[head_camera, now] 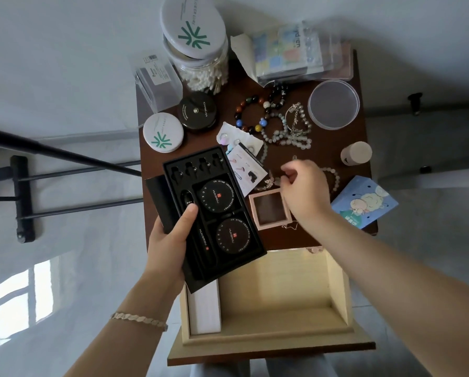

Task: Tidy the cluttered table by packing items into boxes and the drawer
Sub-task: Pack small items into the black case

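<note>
The tidying looks barely begun. The pulled-out drawer (282,333), at 6 o'clock of the table (268,239), holds only a long white box (204,308) along its 9 o'clock wall. The left hand (170,240) grips a black cosmetics set (214,213) by its 7 o'clock corner, thumb flat on top and fingers curled beneath, tilted partly over the drawer's 11 o'clock corner and likely the next thing to go in. The right hand (306,194) hovers at 1 o'clock of an open pink box (272,225), thumb and forefinger drawn narrow over a small silver trinket (271,182) – whether they already pinch it cannot be told. Most of the clutter is unpacked: a bead bracelet (263,122) and paler strands near the centre, a cotton-swab jar (200,69) at 12 o'clock, two round compacts (163,136) at 10 o'clock, a clear round tub (333,104) at 2 o'clock and a blue carton (363,202) at 4 o'clock – so the greater part of the job remains
</note>
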Demonstrator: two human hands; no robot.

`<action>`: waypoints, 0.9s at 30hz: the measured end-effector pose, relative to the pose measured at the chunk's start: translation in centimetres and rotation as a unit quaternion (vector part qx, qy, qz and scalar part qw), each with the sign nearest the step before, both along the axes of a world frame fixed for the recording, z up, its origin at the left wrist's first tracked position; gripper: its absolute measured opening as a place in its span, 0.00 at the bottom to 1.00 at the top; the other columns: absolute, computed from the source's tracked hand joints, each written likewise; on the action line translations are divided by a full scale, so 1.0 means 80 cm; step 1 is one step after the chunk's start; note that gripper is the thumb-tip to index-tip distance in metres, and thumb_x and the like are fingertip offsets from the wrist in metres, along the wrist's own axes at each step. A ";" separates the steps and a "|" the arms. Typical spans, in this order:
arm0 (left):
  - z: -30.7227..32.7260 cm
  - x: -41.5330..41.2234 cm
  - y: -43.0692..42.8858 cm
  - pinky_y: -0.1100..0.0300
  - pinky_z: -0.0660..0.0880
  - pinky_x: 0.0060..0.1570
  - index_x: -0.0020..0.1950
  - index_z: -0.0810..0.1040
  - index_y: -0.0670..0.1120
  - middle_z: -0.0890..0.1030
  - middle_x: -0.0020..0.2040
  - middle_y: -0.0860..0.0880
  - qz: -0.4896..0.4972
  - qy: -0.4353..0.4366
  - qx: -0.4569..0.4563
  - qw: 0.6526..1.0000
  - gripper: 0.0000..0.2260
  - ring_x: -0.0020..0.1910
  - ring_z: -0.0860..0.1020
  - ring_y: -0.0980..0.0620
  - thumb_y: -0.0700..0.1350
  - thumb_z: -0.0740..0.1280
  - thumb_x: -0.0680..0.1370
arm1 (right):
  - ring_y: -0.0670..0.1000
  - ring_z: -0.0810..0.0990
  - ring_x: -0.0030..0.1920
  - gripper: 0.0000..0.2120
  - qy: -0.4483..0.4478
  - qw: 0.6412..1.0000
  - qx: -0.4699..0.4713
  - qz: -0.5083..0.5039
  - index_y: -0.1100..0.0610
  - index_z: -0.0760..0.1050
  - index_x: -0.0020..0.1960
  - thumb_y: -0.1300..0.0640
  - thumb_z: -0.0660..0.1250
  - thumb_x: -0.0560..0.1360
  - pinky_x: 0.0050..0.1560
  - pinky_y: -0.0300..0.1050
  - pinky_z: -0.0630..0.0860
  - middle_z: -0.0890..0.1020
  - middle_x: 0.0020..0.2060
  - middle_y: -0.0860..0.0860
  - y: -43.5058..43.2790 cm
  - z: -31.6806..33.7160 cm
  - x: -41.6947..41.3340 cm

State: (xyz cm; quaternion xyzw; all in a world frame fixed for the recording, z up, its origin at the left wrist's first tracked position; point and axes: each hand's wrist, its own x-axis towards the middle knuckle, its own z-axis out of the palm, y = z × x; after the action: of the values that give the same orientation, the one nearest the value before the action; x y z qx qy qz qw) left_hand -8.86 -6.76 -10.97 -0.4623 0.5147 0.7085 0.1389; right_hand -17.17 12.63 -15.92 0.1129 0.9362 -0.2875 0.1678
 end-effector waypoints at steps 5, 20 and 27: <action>-0.004 -0.008 0.009 0.54 0.79 0.41 0.49 0.78 0.55 0.85 0.46 0.51 -0.039 0.007 -0.033 0.999 0.08 0.44 0.84 0.50 0.48 0.71 0.71 | 0.59 0.75 0.56 0.12 -0.088 0.982 0.131 0.105 0.60 0.73 0.59 0.62 0.63 0.76 0.53 0.49 0.72 0.75 0.56 0.58 -0.013 -0.025 -0.040; -0.004 -0.017 0.011 0.49 0.80 0.47 0.51 0.78 0.53 0.84 0.48 0.49 -0.058 0.000 -0.048 0.997 0.12 0.47 0.83 0.48 0.50 0.72 0.68 | 0.60 0.74 0.55 0.11 -0.159 0.971 0.085 0.156 0.60 0.71 0.57 0.64 0.62 0.75 0.48 0.44 0.68 0.71 0.58 0.61 -0.005 -0.024 -0.030; -0.005 -0.012 0.015 0.53 0.79 0.44 0.49 0.78 0.53 0.84 0.47 0.50 -0.052 -0.007 -0.053 0.997 0.09 0.46 0.83 0.50 0.48 0.72 0.71 | 0.52 0.75 0.40 0.05 -0.109 0.990 -0.029 0.080 0.62 0.74 0.46 0.63 0.66 0.71 0.41 0.46 0.72 0.76 0.40 0.53 0.007 -0.016 -0.027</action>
State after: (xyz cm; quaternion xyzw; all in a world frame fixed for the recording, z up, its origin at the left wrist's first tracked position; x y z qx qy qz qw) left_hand -9.84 -5.58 -11.35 -0.4464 0.5742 0.6688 0.1542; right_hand -19.33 13.18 -17.18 0.0632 0.9096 -0.2867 0.2941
